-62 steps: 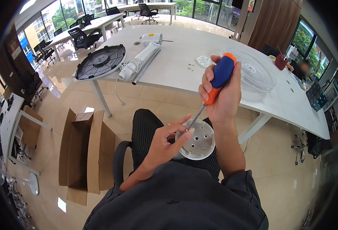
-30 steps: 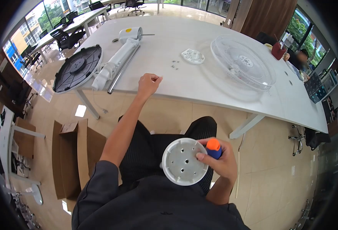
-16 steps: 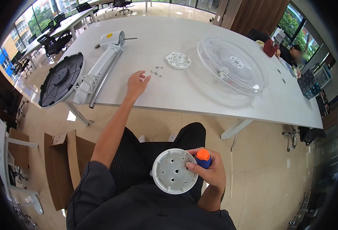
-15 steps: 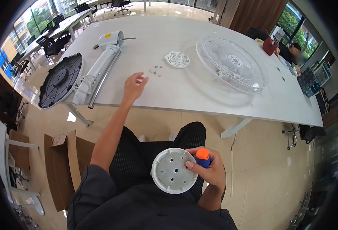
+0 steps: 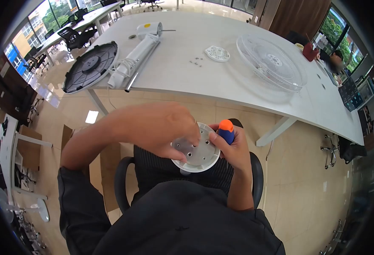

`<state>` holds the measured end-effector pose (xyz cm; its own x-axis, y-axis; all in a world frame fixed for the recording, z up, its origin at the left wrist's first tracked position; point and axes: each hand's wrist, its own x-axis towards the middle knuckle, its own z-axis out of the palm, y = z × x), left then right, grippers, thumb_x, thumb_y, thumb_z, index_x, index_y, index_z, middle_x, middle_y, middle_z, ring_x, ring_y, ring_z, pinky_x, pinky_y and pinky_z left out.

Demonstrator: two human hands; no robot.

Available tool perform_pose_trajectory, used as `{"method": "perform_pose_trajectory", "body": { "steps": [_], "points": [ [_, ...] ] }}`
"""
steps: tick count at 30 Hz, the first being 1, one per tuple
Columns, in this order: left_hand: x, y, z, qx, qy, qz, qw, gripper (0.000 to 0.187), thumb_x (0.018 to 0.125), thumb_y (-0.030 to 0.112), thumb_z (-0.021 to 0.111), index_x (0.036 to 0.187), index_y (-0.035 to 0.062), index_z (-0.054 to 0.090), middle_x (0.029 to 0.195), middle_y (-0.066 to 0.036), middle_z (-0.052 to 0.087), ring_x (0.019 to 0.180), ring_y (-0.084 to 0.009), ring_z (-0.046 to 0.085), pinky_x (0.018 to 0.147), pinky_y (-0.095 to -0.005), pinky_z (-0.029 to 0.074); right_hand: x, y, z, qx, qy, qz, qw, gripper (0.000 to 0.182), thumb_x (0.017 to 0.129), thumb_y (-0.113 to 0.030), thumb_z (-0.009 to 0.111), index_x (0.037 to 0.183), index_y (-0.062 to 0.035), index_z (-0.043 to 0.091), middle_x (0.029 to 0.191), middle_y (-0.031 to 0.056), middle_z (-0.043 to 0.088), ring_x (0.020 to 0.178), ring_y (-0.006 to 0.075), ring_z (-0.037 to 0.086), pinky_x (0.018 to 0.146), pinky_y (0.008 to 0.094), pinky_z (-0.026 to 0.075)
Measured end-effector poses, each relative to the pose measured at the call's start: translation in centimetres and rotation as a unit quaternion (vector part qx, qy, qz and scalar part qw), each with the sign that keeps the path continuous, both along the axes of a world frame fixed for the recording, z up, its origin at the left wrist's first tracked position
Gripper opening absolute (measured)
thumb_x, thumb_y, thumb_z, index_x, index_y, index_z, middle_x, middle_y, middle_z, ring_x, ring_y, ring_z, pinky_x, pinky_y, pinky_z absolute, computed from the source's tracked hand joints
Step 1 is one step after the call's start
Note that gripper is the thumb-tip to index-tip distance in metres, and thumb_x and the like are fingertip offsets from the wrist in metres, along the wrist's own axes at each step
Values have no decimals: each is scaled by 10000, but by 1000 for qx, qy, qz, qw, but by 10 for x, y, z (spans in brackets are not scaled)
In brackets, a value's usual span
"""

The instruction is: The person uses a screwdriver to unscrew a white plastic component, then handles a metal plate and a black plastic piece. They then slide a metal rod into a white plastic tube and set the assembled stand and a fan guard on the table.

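In my right hand (image 5: 236, 146) I hold a round whitish disc-shaped part (image 5: 202, 159) with several holes in its face. The same hand also grips a screwdriver with an orange and blue handle (image 5: 226, 131), its shaft hidden. My left hand (image 5: 170, 131) is bent over the disc's left side, fingers curled down to its face and thumb near the rim. Anything between those fingers is too small or hidden to make out. Several small screws (image 5: 196, 62) lie on the table, close to a white slotted round plate (image 5: 217, 54).
On the white table (image 5: 174, 80) are a clear fan grille (image 5: 276, 63), a white fan motor and pole (image 5: 132, 57) with a coiled cord, a metal tube (image 5: 142, 66) and a black-ribbed round base (image 5: 89, 63). A cardboard box (image 5: 106, 182) stands on the floor. Another person sits far right.
My left hand has come back from beside the screws on the table to the disc. The disc and screwdriver stay in my right hand. The view has shifted, showing the chair's armrests.
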<state>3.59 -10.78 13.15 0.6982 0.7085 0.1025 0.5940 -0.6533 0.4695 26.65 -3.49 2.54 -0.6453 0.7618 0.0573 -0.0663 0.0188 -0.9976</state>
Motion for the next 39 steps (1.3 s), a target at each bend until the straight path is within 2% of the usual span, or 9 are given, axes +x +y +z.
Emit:
{"method": "perform_pose_trajectory", "body": {
  "steps": [6,19,24,27,29,31,34,36,39],
  "points": [
    [27,-25,34,-32,199,6,979,398,684,213,811,1027,42,705,881,-121,688,890,-314,642,797,-415,497,-4,-24,8,14,3,22,1000,246,860,-188,729,1007,8,711,615,-45,577,465,14,454,434,188,334],
    [20,-41,12,106,175,-68,977,425,772,190,746,1141,6,642,1100,-111,676,1009,-263,663,793,-378,561,2,-22,0,12,12,4,1000,289,906,-252,701,1048,-1,713,647,-42,585,489,16,469,450,192,357],
    [-13,-1,19,106,-82,7,991,184,855,58,710,1034,35,748,786,-102,732,592,-211,664,567,-309,519,6,-13,-6,-37,41,35,998,314,920,-231,686,1071,45,686,666,-23,597,493,11,485,440,170,372],
    [-48,34,16,86,-165,108,977,174,870,64,715,1030,7,750,809,-103,750,629,-110,676,551,-251,495,11,-5,-9,-68,54,39,995,334,912,-239,694,1085,47,683,672,-21,603,495,6,486,437,169,372],
    [-69,66,3,38,-222,300,927,179,870,73,733,1019,-25,741,778,-82,744,664,-44,647,557,-238,497,13,-2,-10,-77,46,33,995,341,901,-233,706,1088,50,682,689,-14,613,512,7,502,443,163,380],
    [-87,125,-48,76,-456,314,829,193,865,114,751,980,-41,744,740,-59,730,680,-23,628,555,-247,493,15,4,-6,-87,46,53,994,335,893,-220,714,1088,50,681,720,-1,633,535,11,525,456,158,394],
    [-130,189,-129,175,-368,419,811,176,880,98,717,989,-38,743,781,-130,738,634,-116,669,559,-297,501,15,8,-9,-94,48,34,994,324,891,-209,714,1085,50,683,740,4,645,540,15,533,464,157,402],
    [-130,211,-162,390,-103,432,807,188,902,44,614,1034,-40,718,814,-202,711,631,-291,679,569,-377,503,16,11,-5,-104,49,37,993,313,888,-208,718,1086,32,690,747,2,653,541,13,528,467,166,405],
    [-178,247,-236,349,22,410,842,276,897,14,476,1102,-45,650,884,-245,675,813,-419,656,721,-476,526,20,16,-9,-23,52,8,998,272,875,-185,738,1078,-5,709,776,0,667,615,40,568,540,209,460]
  ]
}}
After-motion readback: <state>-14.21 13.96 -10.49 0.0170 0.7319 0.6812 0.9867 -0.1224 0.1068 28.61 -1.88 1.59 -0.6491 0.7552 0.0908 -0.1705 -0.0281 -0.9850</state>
